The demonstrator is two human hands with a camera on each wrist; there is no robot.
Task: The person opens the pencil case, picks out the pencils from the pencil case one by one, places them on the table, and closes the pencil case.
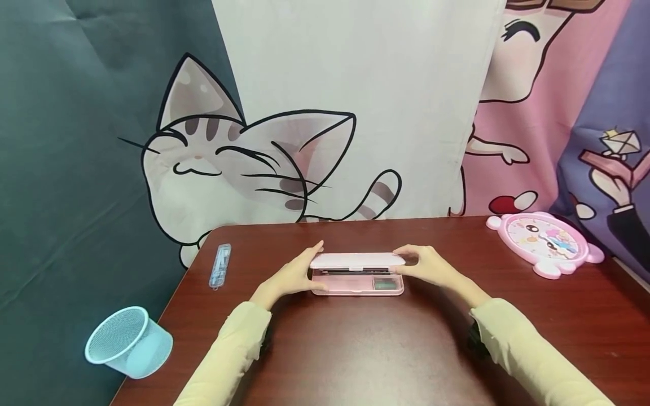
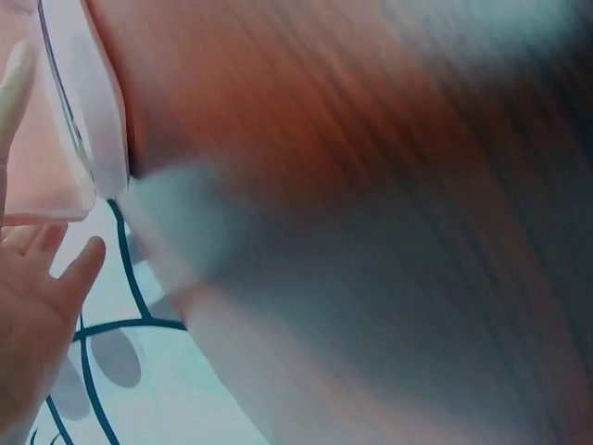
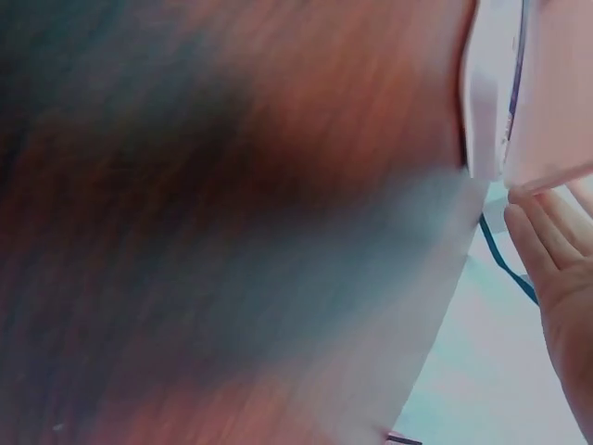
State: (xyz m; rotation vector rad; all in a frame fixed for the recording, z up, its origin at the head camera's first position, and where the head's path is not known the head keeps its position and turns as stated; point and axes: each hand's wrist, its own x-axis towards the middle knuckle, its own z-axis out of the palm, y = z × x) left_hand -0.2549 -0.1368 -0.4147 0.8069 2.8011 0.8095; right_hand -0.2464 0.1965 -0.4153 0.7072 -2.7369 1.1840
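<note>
while the left hand and right hand hold one pink case by its two ends, between thumb and fingers, its lid stands ajar on the counter. only the head view shows inside: dark rods, too small to count, and one green block. both wrist views show fingers along the far edge. outward lie one blue slim box, one mesh basket, one pink clock.

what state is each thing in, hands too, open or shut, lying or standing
pink pencil case, partly open, lid raised
left grip, holding the case's left end
right grip, holding its right end
slim blue case, lying flat; whether latched, cannot tell
blue mesh basket, standing, open-topped
pink bear-shaped clock, lying face up
</note>
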